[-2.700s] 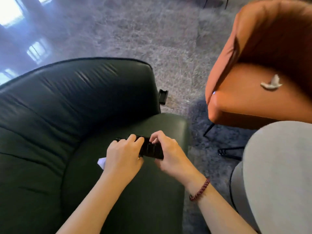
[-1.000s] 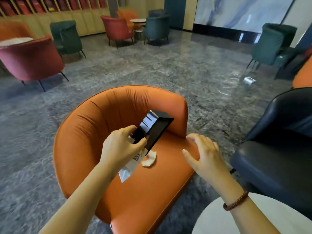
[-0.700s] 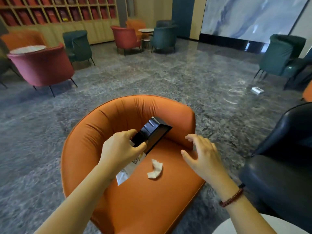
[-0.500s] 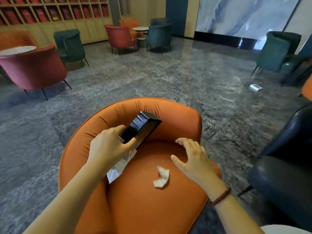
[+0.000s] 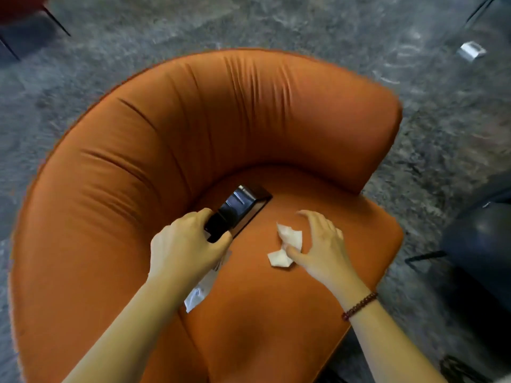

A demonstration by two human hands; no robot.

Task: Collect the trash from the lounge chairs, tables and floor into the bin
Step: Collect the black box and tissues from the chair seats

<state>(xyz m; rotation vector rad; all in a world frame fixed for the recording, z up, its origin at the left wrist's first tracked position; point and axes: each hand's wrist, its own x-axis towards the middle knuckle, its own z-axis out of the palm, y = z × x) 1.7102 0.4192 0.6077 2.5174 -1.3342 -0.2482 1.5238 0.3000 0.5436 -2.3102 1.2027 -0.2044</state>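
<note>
Grey marbled floor (image 5: 304, 23) on every side of an orange lounge chair (image 5: 221, 120), seen from above and smeared a little by motion. On the chair's seat, close to the curve where seat meets backrest, a small black bin (image 5: 237, 210), tilted, its ridged side up and its far end low over the cushion; cannot tell whether touching it. Around the bin's near end, the left hand (image 5: 188, 250), fingers and thumb curled tight on it. From under that same palm, a white printed wrapper (image 5: 197, 293), trailing over the left part of the seat toward the chair's front edge. At the middle of the seat, just right of the bin, a crumpled white tissue (image 5: 287, 244), lying on the cushion. Over the tissue, the right hand (image 5: 320, 244), fingers spread and bent like a claw, not closed on anything; thumb tip touching the tissue's lower part, fingertips blurred above its upper edge. On the right wrist, a dark red bead bracelet (image 5: 359, 305), above the seat's right front. Beyond the chair's back and to its right, well apart on the floor, a small pale box (image 5: 471, 51). Right of the chair, near its front corner, a dark chair (image 5: 481, 244) with thin black legs. Behind the chair to the left, well apart, part of a red chair (image 5: 19, 5) on thin legs.
</note>
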